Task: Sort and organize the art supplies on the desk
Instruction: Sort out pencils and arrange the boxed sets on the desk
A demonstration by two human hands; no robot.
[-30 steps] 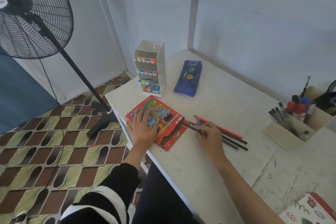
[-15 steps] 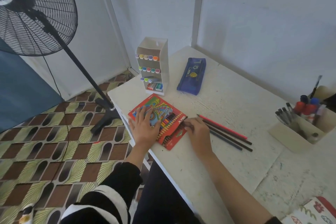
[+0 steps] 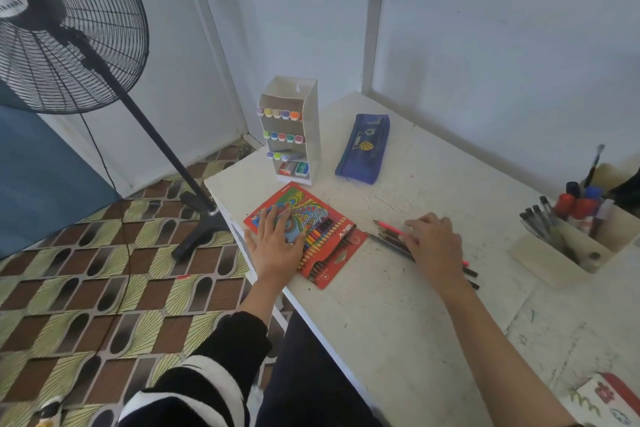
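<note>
pencils [image 3: 385,238], a few loose ones, lying side by side on the desk [image 3: 398,315] just right of the red box [image 3: 332,236], tips toward it. mostly covered by the right hand [image 3: 433,246], laid palm down across them with fingers fairly straight, pressing rather than pinching. probably light and stiff, round enough to roll and scatter under a push, with brittle points. best taken mid-shaft, one or two between thumb and fingertips, or raked together first and lifted as a bundle. box open and flat, rows of coloured pencils showing, held down near the desk's front-left edge by the left hand [image 3: 277,246], spread wide and flat on its cover. thin card, likely to slide or flex, so worth steadying while slotting pencils in. farther back, marker rack [image 3: 306,121] upright, blue pouch [image 3: 363,149] near it but apart. off to the right, tub [image 3: 554,255] of pens, well apart. fan [image 3: 69,45] on the floor left of the desk.
</note>
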